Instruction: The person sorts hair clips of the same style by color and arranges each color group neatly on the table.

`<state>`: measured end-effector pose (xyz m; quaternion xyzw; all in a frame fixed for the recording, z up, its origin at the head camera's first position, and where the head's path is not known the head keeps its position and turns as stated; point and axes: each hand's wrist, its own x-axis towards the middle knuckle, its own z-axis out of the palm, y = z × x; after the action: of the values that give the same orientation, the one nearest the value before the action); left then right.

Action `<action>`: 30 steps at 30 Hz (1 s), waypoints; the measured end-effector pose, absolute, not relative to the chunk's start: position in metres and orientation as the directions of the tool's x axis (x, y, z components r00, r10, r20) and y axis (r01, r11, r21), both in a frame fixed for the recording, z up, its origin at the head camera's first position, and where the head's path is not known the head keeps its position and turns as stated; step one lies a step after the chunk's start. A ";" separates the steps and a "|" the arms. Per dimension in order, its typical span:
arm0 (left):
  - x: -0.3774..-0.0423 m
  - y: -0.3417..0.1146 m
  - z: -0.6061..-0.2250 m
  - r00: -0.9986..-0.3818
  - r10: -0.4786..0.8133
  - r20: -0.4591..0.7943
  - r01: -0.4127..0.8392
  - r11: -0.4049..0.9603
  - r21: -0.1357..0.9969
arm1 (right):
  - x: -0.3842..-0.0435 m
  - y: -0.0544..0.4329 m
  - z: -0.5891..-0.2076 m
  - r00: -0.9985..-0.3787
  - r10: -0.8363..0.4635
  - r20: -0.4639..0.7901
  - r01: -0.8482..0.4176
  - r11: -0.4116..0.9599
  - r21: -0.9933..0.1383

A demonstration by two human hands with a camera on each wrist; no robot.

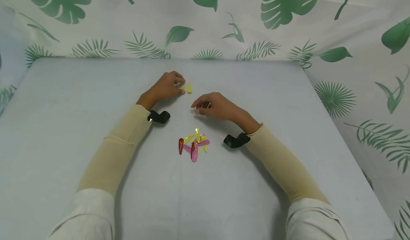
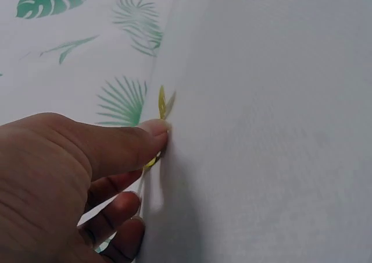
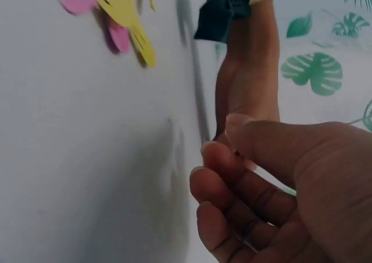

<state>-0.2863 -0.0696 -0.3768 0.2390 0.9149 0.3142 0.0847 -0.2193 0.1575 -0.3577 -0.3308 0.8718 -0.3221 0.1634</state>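
At the back of the table my left hand (image 1: pixel 167 85) has its thumb and fingers around a yellow hair clip (image 1: pixel 183 86), pinching it. In the left wrist view the thumb partly covers this clip (image 2: pixel 153 160). Just to its right lies a second yellow hair clip (image 1: pixel 190 88). My right hand (image 1: pixel 217 106) hovers over the table, nearer to me, with loosely curved fingers and nothing in them. Below both hands is a loose pile of hair clips, among them a red clip (image 1: pixel 180 146), a pink clip (image 1: pixel 194 154) and a yellow clip (image 1: pixel 197 135), several overlapping.
A pale cloth covers the table (image 1: pixel 179 197). Behind it and along the right side hangs a white curtain (image 1: pixel 243 19) with green leaf prints. A black wrist camera (image 1: pixel 159 117) sits at the left wrist and another black camera (image 1: pixel 236 140) at the right.
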 end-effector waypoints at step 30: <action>-0.282 -0.071 -0.388 -0.910 0.413 -0.024 0.272 0.642 0.717 | -0.183 0.156 -0.362 -0.574 -0.791 -0.213 -0.526 0.555 -0.644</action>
<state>-0.2825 -0.0711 -0.3879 0.1899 0.9013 0.3780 0.0932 -0.1831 0.1561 -0.3617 -0.3892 0.8461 -0.2664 0.2482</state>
